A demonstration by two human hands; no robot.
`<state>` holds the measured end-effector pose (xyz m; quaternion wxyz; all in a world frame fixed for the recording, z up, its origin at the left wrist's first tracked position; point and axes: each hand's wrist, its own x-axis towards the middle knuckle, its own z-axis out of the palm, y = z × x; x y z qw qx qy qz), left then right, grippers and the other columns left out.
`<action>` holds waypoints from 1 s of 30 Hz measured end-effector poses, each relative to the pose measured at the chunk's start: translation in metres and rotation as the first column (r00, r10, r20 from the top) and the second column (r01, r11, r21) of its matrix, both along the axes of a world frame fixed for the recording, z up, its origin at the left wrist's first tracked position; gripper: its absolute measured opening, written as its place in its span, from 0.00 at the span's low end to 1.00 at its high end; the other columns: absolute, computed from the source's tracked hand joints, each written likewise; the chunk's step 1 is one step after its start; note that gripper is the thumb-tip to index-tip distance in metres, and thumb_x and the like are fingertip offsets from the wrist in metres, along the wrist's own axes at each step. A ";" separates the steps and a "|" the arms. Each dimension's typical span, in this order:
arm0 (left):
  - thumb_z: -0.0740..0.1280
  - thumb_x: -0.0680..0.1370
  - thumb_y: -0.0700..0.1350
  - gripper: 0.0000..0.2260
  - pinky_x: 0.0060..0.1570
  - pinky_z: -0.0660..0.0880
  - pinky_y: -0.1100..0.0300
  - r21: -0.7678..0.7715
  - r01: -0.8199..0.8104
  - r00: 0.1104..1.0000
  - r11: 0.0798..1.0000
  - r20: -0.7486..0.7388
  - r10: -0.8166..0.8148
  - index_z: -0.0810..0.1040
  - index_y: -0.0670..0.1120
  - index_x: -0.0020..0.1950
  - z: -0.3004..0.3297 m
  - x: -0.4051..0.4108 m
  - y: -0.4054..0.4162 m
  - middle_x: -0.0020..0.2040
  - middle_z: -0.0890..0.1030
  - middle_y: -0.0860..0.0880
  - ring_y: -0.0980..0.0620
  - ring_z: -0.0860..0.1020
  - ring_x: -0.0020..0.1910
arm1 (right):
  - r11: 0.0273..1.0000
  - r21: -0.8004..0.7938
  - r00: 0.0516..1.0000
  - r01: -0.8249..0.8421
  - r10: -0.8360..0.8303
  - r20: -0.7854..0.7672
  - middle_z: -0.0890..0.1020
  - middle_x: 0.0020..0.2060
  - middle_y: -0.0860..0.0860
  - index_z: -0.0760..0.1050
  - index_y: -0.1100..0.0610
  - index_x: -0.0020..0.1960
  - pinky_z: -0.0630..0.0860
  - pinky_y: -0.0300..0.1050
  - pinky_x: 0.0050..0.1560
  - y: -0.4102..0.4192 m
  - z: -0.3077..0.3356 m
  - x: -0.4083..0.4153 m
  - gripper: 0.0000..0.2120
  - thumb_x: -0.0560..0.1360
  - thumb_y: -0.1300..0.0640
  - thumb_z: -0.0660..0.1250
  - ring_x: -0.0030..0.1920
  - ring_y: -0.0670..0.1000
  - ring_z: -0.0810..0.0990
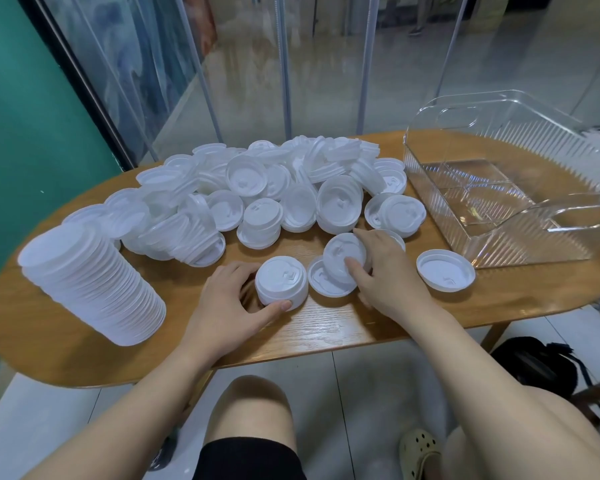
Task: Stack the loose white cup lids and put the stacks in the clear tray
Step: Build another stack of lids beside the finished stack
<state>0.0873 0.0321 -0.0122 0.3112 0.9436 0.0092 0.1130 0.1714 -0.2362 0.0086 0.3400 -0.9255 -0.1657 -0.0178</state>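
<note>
A big heap of loose white cup lids (264,188) covers the far middle of the wooden table (309,330). My left hand (229,303) grips a short stack of lids (281,284) standing near the front. My right hand (385,271) holds a tilted lid (342,252), which leans over another lid (321,284) lying upside down. One more upturned lid (445,274) lies to the right. A tall stack of lids (90,285) lies on its side at the left. The clear tray (513,233) stands at the far right with no lids inside.
Clear glass panels and a green wall rise behind the table. A black bag (537,365) sits on the floor at the right. My knees and a sandal (420,452) are below the table's front edge.
</note>
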 end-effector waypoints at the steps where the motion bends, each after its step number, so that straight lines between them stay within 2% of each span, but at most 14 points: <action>1: 0.71 0.68 0.76 0.32 0.65 0.73 0.51 0.001 0.000 1.000 1.000 -0.001 0.000 0.76 0.63 0.68 0.000 0.000 0.000 0.60 0.76 0.66 0.63 0.72 0.62 | 1.000 -0.021 1.000 0.014 -0.015 -0.003 0.70 0.76 0.51 0.65 0.54 0.80 0.64 0.50 0.74 0.000 0.001 0.000 0.27 0.83 0.48 0.64 0.76 0.53 0.66; 7: 0.71 0.68 0.75 0.32 0.66 0.73 0.51 -0.005 0.000 1.000 1.000 0.004 0.000 0.76 0.62 0.68 -0.001 0.000 0.000 0.61 0.76 0.66 0.62 0.72 0.62 | 0.991 -0.135 0.996 -0.007 0.018 0.082 0.74 0.71 0.49 0.71 0.53 0.76 0.62 0.50 0.74 -0.001 0.005 -0.001 0.36 0.74 0.38 0.73 0.73 0.51 0.68; 11: 0.71 0.68 0.76 0.34 0.67 0.73 0.51 -0.002 -0.004 1.000 1.000 -0.001 0.004 0.76 0.61 0.69 -0.001 0.000 -0.001 0.62 0.76 0.65 0.61 0.72 0.63 | 0.988 -0.149 0.993 -0.030 0.047 0.108 0.78 0.64 0.46 0.75 0.52 0.72 0.67 0.51 0.70 0.001 0.001 0.000 0.36 0.70 0.34 0.73 0.67 0.51 0.74; 14: 0.71 0.68 0.76 0.33 0.66 0.73 0.50 -0.008 -0.003 1.000 1.000 -0.002 0.003 0.76 0.62 0.68 -0.001 0.000 0.000 0.61 0.76 0.65 0.60 0.73 0.63 | 0.997 -0.069 0.991 -0.033 0.042 0.125 0.78 0.67 0.46 0.74 0.52 0.73 0.66 0.50 0.71 0.004 0.006 0.000 0.35 0.71 0.37 0.76 0.68 0.50 0.74; 18: 0.72 0.68 0.76 0.33 0.66 0.73 0.50 -0.008 0.002 1.000 1.000 0.000 -0.002 0.76 0.63 0.68 -0.001 0.001 0.000 0.60 0.77 0.65 0.59 0.74 0.62 | 0.984 0.133 0.991 -0.118 0.108 0.078 0.73 0.65 0.38 0.74 0.48 0.72 0.62 0.34 0.66 0.014 0.013 -0.006 0.34 0.70 0.40 0.79 0.66 0.38 0.69; 21: 0.73 0.68 0.75 0.32 0.65 0.74 0.49 -0.015 0.010 1.000 1.000 0.009 -0.010 0.76 0.63 0.67 -0.002 0.001 0.000 0.59 0.77 0.65 0.59 0.74 0.61 | 0.958 0.207 0.981 -0.196 0.191 0.044 0.72 0.65 0.35 0.75 0.45 0.72 0.61 0.28 0.65 0.028 0.012 -0.013 0.32 0.70 0.45 0.80 0.67 0.35 0.68; 25: 0.74 0.67 0.74 0.32 0.63 0.74 0.50 -0.026 0.016 1.000 1.000 0.014 -0.015 0.77 0.61 0.66 -0.002 0.001 0.000 0.58 0.78 0.64 0.60 0.75 0.60 | 0.935 0.251 0.967 -0.250 0.257 0.006 0.73 0.70 0.37 0.74 0.44 0.73 0.60 0.32 0.70 0.044 0.013 -0.016 0.32 0.71 0.49 0.80 0.71 0.35 0.67; 30: 0.74 0.67 0.74 0.32 0.63 0.74 0.50 -0.022 0.020 1.000 1.000 0.016 -0.019 0.77 0.61 0.67 -0.002 0.000 0.000 0.59 0.78 0.64 0.61 0.74 0.60 | 0.933 0.190 0.946 -0.305 0.319 -0.047 0.73 0.72 0.39 0.73 0.46 0.75 0.62 0.39 0.74 0.054 0.014 -0.016 0.34 0.72 0.49 0.80 0.73 0.38 0.67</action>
